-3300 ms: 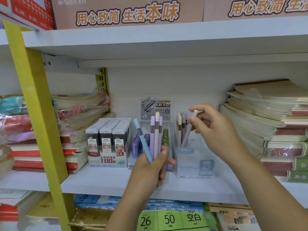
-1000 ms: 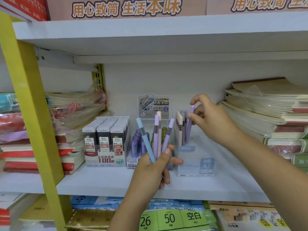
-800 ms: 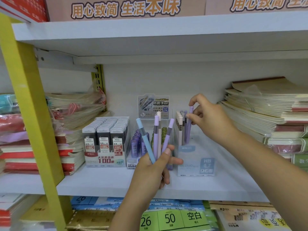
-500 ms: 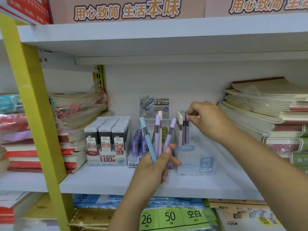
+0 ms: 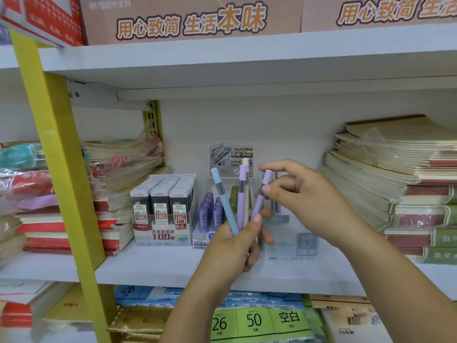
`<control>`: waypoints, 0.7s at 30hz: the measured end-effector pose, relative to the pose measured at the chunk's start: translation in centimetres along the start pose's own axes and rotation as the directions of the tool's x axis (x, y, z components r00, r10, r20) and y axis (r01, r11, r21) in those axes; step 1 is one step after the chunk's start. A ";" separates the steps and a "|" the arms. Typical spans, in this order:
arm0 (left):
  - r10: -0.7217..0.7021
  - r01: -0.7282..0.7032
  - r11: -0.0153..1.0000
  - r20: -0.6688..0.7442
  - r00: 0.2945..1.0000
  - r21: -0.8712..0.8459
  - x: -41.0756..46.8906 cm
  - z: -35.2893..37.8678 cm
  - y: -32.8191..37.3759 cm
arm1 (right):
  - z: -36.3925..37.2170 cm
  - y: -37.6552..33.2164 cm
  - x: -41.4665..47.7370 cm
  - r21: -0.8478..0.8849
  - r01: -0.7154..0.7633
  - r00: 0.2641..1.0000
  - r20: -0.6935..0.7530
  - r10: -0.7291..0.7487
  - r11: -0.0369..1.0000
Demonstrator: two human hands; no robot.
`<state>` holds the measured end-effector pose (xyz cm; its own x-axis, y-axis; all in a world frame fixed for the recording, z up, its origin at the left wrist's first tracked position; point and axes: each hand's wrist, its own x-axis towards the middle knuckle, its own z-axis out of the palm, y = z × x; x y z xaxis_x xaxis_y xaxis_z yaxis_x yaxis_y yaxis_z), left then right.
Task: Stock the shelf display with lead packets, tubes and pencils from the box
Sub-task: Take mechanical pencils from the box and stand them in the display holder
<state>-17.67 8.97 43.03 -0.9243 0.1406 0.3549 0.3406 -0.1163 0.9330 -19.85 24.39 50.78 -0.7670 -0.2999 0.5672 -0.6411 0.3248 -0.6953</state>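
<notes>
My right hand [image 5: 304, 201] has come back from the clear holder [image 5: 289, 241] to the bunch, thumb and forefinger pinching the top of the purple pencil [image 5: 261, 199]. My left hand [image 5: 235, 248] grips the fanned pencils [image 5: 223, 201] in curled fingers, held up just before the holder, above the white shelf [image 5: 160, 268].

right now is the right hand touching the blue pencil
Apart: the head view shows the lilac pencil and the cream pencil standing between the blue pencil and the right hand.
</notes>
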 end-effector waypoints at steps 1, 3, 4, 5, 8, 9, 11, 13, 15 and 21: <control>0.005 -0.005 1.000 0.005 1.000 -0.006 0.0 0.1 0.1 | 0.0 0.0 0.1 0.027 0.000 1.000 -0.022 0.001 1.000; 0.016 -0.016 1.000 -0.005 1.000 -0.016 0.0 0.1 0.0 | -0.3 0.2 0.2 0.107 0.041 0.990 -0.141 -0.026 0.993; 0.018 -0.018 1.000 -0.018 1.000 -0.015 0.0 0.0 0.0 | -0.6 0.4 0.3 0.154 0.081 0.972 -0.232 -0.043 0.985; 0.017 -0.017 1.000 -0.030 0.999 -0.008 0.1 -0.1 -0.1 | -1.1 0.6 0.5 0.198 0.127 0.942 -0.330 -0.056 0.972; 0.004 -0.004 1.000 -0.054 0.999 0.005 0.2 -0.4 -0.5 | -2.9 1.3 0.6 0.093 0.226 0.841 -0.522 -0.146 0.970; -0.005 0.005 1.000 -0.064 0.998 0.004 0.3 -0.5 -0.6 | -3.3 1.7 0.6 0.022 0.227 0.832 -0.524 -0.182 0.974; -0.029 0.030 0.999 -0.087 0.996 0.012 0.3 -0.6 -0.8 | -3.6 2.8 0.7 -0.106 0.180 0.858 -0.468 -0.209 0.978; -0.041 0.045 0.998 -0.106 0.993 0.033 0.3 -0.6 -1.0 | -3.4 4.1 1.0 -0.219 0.113 0.899 -0.394 -0.194 0.969; -0.049 0.054 0.997 -0.113 0.992 0.046 0.3 -0.6 -1.1 | -3.0 5.0 1.3 -0.287 0.080 0.925 -0.336 -0.179 0.954; -0.031 0.038 0.996 -0.086 0.996 0.082 0.3 -0.3 -1.4 | -2.3 6.1 1.5 -0.321 0.085 0.934 -0.303 -0.187 0.943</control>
<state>-18.51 8.86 41.86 -0.9459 0.0588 0.3190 0.3178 -0.0299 0.9477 -24.94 28.00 48.39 -0.6043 -0.0690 0.7938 -0.6776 0.5687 -0.4664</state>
